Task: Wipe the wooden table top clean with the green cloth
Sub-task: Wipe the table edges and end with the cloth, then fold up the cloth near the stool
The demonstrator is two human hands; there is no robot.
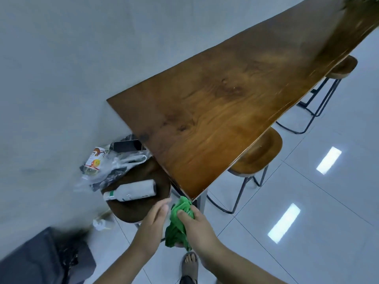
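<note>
Hands up front, both off the wood. The right hand (pixel 190 222) is clamped round the green cloth (pixel 178 230), which is bunched into a wad with the thumb on top. The left hand (pixel 153 218) lies flat and slack beside it, fingers straight, grasping nothing; whether it brushes the cloth is hard to tell. Beneath them is a sandal (pixel 189 265) on the tiled floor (pixel 307 181).

The cloth hangs in the air just short of the near corner of the tabletop (pixel 225 109), not on it yet. By the look of it, the wiping has not reached the wood. No damp streak shows, a dark spot sits at the left edge, and the whole run from near corner to far end seems left to do.

Just left of that corner, a round stool (pixel 123 210) carries a white bottle (pixel 129 191) lying on its side. Its label has a green mark, but the writing is too blurred to read. Beyond it are plastic bags (pixel 106 167) holding a red-and-orange printed pack, its lettering unreadable, and a dark phone (pixel 127 145). Two more stools (pixel 258 152) are tucked under the right edge.
</note>
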